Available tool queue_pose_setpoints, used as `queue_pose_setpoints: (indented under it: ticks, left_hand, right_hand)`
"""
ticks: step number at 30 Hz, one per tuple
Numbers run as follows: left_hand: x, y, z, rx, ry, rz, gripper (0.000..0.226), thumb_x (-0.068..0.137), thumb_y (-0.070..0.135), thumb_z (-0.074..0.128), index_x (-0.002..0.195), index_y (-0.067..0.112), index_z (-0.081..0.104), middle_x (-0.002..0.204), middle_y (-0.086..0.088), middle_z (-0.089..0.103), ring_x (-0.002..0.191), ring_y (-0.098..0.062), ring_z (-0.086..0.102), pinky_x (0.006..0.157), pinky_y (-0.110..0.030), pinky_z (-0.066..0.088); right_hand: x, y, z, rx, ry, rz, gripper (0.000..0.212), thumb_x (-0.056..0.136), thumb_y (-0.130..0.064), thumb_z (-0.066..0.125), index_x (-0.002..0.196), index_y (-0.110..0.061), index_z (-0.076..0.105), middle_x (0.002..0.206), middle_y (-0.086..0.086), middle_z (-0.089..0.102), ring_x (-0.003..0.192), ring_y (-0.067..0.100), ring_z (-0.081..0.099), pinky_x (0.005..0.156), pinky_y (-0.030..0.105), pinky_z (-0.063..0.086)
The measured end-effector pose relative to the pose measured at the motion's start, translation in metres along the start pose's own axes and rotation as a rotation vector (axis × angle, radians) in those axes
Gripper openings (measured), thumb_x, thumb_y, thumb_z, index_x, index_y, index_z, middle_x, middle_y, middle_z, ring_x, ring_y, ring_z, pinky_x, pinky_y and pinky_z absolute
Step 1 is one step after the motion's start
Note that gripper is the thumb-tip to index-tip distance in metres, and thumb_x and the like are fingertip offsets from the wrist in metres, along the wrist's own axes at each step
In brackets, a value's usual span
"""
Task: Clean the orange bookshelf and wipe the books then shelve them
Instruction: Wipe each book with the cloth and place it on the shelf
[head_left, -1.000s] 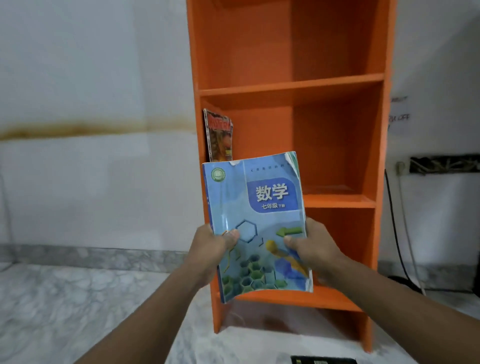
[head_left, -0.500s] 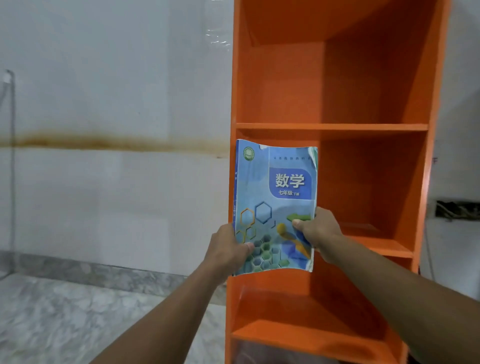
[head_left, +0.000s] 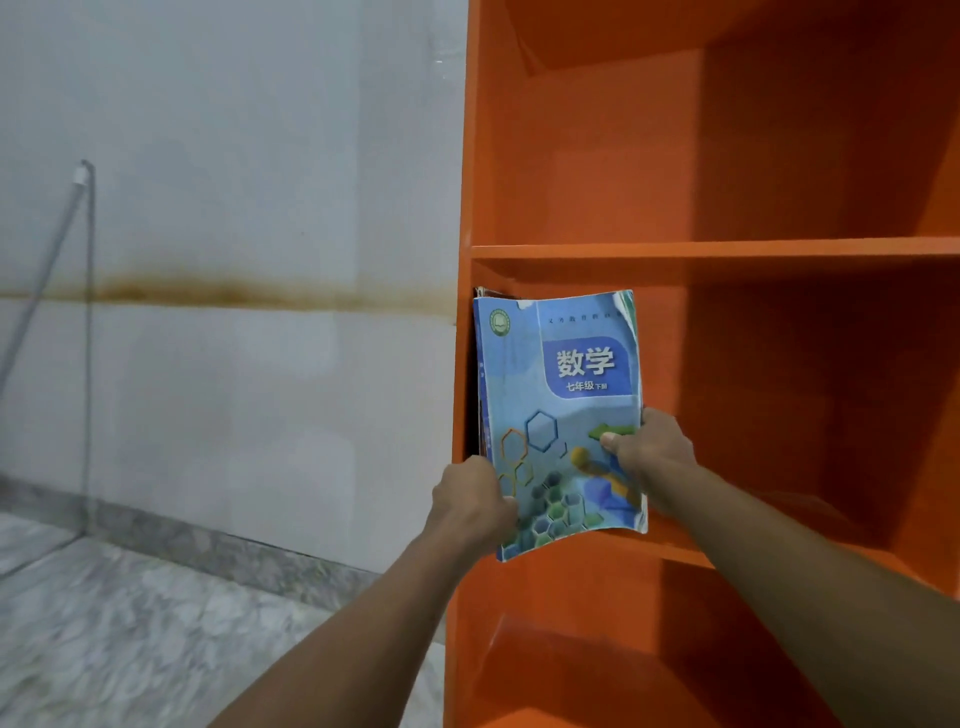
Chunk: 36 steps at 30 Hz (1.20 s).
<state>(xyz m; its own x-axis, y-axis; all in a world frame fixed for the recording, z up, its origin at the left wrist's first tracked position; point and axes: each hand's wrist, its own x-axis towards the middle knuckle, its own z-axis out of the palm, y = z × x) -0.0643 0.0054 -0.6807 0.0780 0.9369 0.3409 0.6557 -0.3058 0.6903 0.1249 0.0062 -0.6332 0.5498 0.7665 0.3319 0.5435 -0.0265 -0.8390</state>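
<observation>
At the left end of the middle compartment of the tall orange wooden bookshelf (head_left: 727, 249): left hand (head_left: 470, 501) clamped on the lower spine corner of the upright blue paperback maths textbook (head_left: 558, 415), right hand (head_left: 649, 449) pinching its opposite edge.

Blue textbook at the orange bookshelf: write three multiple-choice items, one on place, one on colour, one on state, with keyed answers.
1. Where is the blue textbook?
A. At the left wall of the middle compartment
B. On the floor
C. On the top shelf

2. What colour is the bookshelf?
A. Green
B. Orange
C. White

3. How is the book held?
A. One hand
B. Unheld
C. Both hands

Answers:
A, its spine sits at the left side panel.
B, all panels are orange.
C, the left hand and right hand grip its lower edges.
</observation>
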Motion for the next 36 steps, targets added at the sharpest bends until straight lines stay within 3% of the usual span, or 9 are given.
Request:
queue_pose_setpoints:
  ticks: [9,13,15,20,23,26,28,32,36]
  left_hand:
    - [0.033,0.021,0.044,0.068,0.210,-0.070,0.030,0.093,0.017,0.064,0.122,0.008,0.062,0.121,-0.009,0.065,0.101,-0.028,0.067,0.080,-0.040,0.061]
    - [0.042,0.024,0.051,0.063,0.275,-0.126,0.034,0.092,0.018,0.067,0.124,0.009,0.060,0.126,-0.009,0.064,0.108,-0.028,0.066,0.085,-0.043,0.060]
    - [0.044,0.026,0.054,0.071,0.309,-0.149,0.032,0.090,0.019,0.069,0.120,0.010,0.061,0.123,-0.008,0.065,0.107,-0.027,0.067,0.084,-0.043,0.060]
    - [0.055,0.029,0.058,0.116,0.407,-0.234,0.018,0.088,0.020,0.071,0.103,0.013,0.063,0.109,-0.007,0.068,0.094,-0.022,0.070,0.080,-0.041,0.061]
    - [0.056,0.033,0.060,0.168,0.469,-0.282,0.018,0.085,0.023,0.075,0.086,0.015,0.059,0.094,-0.005,0.068,0.081,-0.018,0.069,0.074,-0.037,0.062]
    - [0.056,0.032,0.063,0.204,0.491,-0.280,0.027,0.082,0.025,0.077,0.083,0.017,0.051,0.092,-0.006,0.066,0.079,-0.018,0.068,0.069,-0.034,0.061]
    - [0.055,0.034,0.064,0.202,0.510,-0.278,0.035,0.083,0.022,0.078,0.096,0.017,0.046,0.102,-0.007,0.065,0.086,-0.022,0.068,0.067,-0.030,0.060]
    - [0.060,0.035,0.059,0.198,0.551,-0.343,0.038,0.086,0.015,0.072,0.108,0.015,0.041,0.107,-0.007,0.063,0.088,-0.022,0.067,0.065,-0.031,0.060]
    - [0.064,0.034,0.061,0.230,0.532,-0.374,0.022,0.091,0.014,0.065,0.111,0.011,0.056,0.111,-0.008,0.067,0.095,-0.024,0.068,0.071,-0.034,0.061]
  right_hand:
    - [0.068,0.023,0.017,0.176,-0.186,0.085,0.015,0.089,-0.011,0.064,0.101,-0.006,0.057,0.093,0.019,0.065,0.071,0.033,0.062,0.057,0.036,0.051]
    - [0.097,0.021,0.034,0.131,-0.272,0.019,0.022,0.085,-0.005,0.055,0.107,-0.003,0.059,0.109,0.021,0.062,0.089,0.033,0.059,0.077,0.040,0.055]
    - [0.101,0.019,0.037,0.199,-0.353,0.023,0.029,0.090,-0.004,0.055,0.119,-0.011,0.055,0.114,0.014,0.059,0.093,0.028,0.057,0.069,0.031,0.053]
    - [0.128,0.020,0.064,0.258,-0.448,0.023,0.054,0.071,-0.028,0.081,0.119,-0.012,0.061,0.121,0.012,0.064,0.106,0.035,0.063,0.088,0.045,0.055]
    - [0.125,0.015,0.062,0.315,-0.523,0.004,0.046,0.082,-0.030,0.076,0.120,-0.008,0.062,0.119,0.014,0.064,0.094,0.028,0.063,0.065,0.032,0.053]
    - [0.134,0.020,0.067,0.427,-0.537,-0.004,0.007,0.092,-0.011,0.066,0.087,-0.011,0.060,0.097,0.012,0.067,0.058,0.020,0.059,0.046,0.022,0.046]
    - [0.139,0.021,0.072,0.484,-0.556,-0.036,0.018,0.089,-0.008,0.067,0.078,-0.018,0.056,0.078,0.004,0.064,0.045,0.010,0.058,0.041,0.021,0.044]
    - [0.139,0.021,0.085,0.450,-0.548,-0.063,0.028,0.083,-0.022,0.071,0.106,-0.015,0.057,0.102,0.011,0.065,0.088,0.032,0.065,0.070,0.040,0.056]
    - [0.135,0.019,0.091,0.471,-0.579,-0.042,0.029,0.085,-0.022,0.069,0.107,-0.019,0.052,0.111,0.012,0.062,0.099,0.035,0.062,0.086,0.052,0.055]
